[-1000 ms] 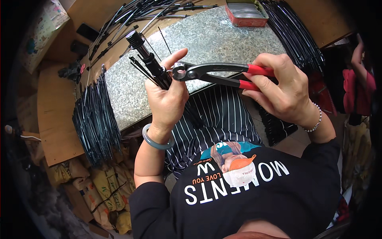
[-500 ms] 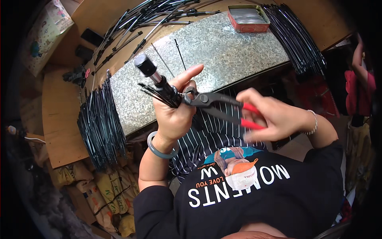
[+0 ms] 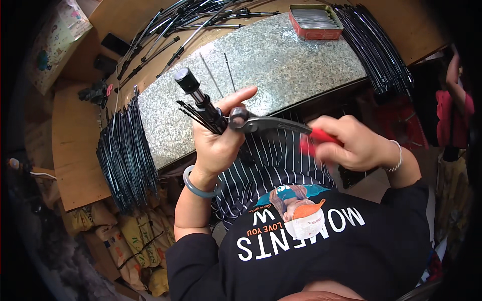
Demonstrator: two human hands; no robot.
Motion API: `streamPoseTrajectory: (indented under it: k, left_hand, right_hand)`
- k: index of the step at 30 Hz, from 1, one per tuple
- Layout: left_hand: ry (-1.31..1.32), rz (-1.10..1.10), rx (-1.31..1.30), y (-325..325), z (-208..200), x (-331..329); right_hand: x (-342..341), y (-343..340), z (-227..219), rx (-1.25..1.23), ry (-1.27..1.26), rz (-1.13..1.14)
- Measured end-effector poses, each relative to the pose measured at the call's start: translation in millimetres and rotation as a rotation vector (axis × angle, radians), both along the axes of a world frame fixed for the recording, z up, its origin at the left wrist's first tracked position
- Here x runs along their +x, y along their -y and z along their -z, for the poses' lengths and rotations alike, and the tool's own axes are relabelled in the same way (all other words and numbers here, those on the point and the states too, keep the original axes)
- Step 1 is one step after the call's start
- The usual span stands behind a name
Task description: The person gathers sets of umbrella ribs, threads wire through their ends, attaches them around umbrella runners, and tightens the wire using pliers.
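Observation:
My left hand grips a black umbrella shaft with a round knob at its top and a bunch of thin black ribs held against it. My right hand is closed around the red handles of a pair of pliers. The dark jaws of the pliers bite at the ribs right beside my left thumb. Both hands hover above my striped apron, just in front of the grey stone slab.
Two loose thin rods lie on the slab. A red tin tray stands at its far right. Bundles of black ribs lie left, more at the right, and shafts at the back. A person in red stands far right.
The pliers moved left and closed in on the ribs in my left hand. My left hand lowered and tilted the shaft a little; my right hand came down and nearer.

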State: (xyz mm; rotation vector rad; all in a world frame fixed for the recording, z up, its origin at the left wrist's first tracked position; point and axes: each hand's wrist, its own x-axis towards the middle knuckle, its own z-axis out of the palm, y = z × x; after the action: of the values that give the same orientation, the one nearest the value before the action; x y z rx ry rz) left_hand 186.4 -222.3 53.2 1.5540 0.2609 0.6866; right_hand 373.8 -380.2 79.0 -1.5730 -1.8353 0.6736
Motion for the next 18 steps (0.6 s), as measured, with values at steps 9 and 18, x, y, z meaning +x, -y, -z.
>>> streamPoseTrajectory:
  k: [9,18]
  left_hand:
    - [-0.011,-0.018,-0.168,5,0,2]
    - [0.042,0.031,-0.136,-1,5,0]
  right_hand:
    - [-11,3,17,-0.043,-0.077,-0.044]
    - [-2,0,14,-0.146,-0.189,-0.045]
